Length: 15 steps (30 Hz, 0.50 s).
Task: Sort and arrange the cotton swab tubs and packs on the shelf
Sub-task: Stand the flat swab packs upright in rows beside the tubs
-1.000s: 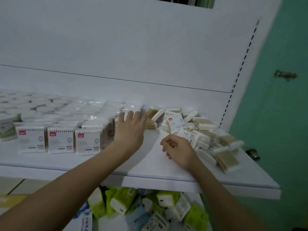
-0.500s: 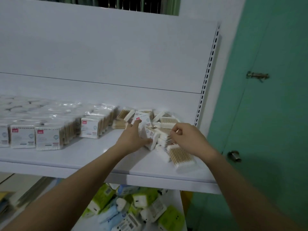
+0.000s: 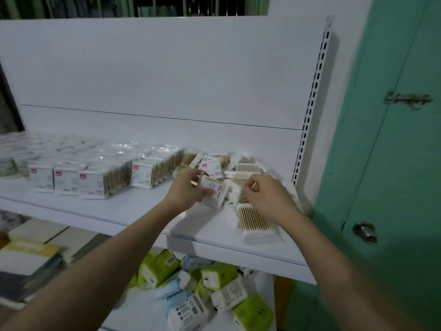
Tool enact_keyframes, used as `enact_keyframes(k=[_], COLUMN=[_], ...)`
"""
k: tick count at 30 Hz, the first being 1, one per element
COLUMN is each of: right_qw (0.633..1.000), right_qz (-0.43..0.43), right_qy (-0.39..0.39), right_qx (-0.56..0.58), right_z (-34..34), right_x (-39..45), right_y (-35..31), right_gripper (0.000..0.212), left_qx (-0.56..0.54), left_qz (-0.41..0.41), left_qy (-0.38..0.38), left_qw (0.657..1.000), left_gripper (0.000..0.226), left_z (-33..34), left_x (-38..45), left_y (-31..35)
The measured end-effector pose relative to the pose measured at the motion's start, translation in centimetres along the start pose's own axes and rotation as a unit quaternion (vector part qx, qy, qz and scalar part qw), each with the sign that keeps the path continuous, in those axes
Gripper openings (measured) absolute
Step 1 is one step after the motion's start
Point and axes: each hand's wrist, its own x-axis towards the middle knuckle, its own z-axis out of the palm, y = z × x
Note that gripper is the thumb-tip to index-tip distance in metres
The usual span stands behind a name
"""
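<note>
On the white shelf (image 3: 124, 211), upright cotton swab packs (image 3: 95, 180) stand in neat rows at the left and middle. A loose heap of swab packs (image 3: 241, 167) lies at the right end. My left hand (image 3: 188, 189) grips one white pack (image 3: 214, 191) at the near edge of the heap, holding it tilted. My right hand (image 3: 267, 197) rests on the heap with its fingers curled, pinching at a pack there; what it holds is hidden. One flat pack of wooden-stick swabs (image 3: 256, 220) lies near the shelf's front edge under my right wrist.
A slotted upright post (image 3: 310, 108) ends the shelf at the right, beside a green door (image 3: 393, 163) with a round knob (image 3: 364, 231). Green and blue tissue packs (image 3: 202, 283) fill the lower shelf. Round tubs (image 3: 14, 161) blur at the far left.
The view has swung right and closer. My left hand left the neat rows and took hold of a pack in the heap. My right hand moved up onto the heap.
</note>
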Motion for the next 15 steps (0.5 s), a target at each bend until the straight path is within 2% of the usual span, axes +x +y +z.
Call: enact_keyframes(k=[2,5,10,13,15], right_qw=[0.999,0.996,0.975,0.96,0.961], right_qz=[-0.004,-0.011,-0.021,-0.021,-0.022], right_qy=[0.005,0.003,-0.046,-0.075,-0.087], right_qx=[0.038,0.09,0.215,0.268,0.261], right_z=[0.5,1.1,2.8,4.6,5.8], right_x=[0.3,0.9,2.0,2.2,2.3], right_y=[-0.1,-0.7,-3.8,-5.8,-6.9], right_gripper=[0.014,0.015,0.006,0.013,0.016], left_qx=[-0.03,-0.136,-0.25,-0.209,-0.088], left_qz=[-0.006,-0.037,-0.094,-0.072,-0.027], left_qy=[0.002,0.035,0.038,0.022,0.031], left_qw=[1.0,0.989,0.963,0.975,0.995], left_gripper=[0.04,0.035,0.036,0.029,0.023], left_z=[-1.2,-3.4,-6.1,-7.6,-9.0], left_x=[-0.2,-0.6,-2.1,-3.0,-3.3], left_y=[0.0,0.0,-0.8,-1.6,-2.2])
